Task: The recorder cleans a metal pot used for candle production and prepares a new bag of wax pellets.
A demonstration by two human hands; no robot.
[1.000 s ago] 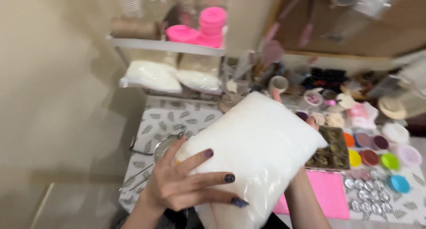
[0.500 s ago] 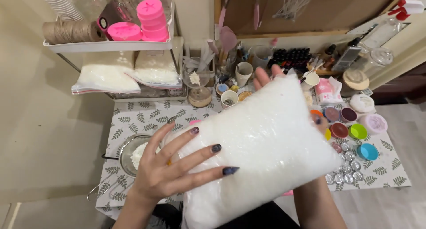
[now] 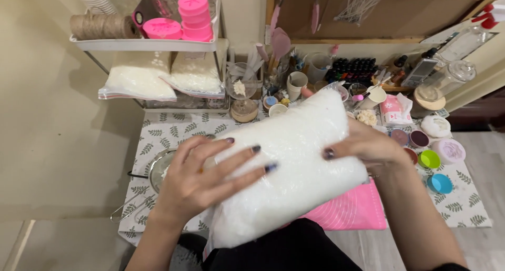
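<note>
Tilted flatter now, white bag (image 3: 294, 166) above leaf-print mat (image 3: 158, 134)

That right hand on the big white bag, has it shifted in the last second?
Yes. The right hand came from under the white bag onto its right edge, above the pink mat.

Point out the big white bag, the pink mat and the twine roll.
big white bag (image 3: 294, 166), head view, middle of its front.
pink mat (image 3: 350, 210), head view, bare part.
twine roll (image 3: 102, 26), head view, its side.
</note>
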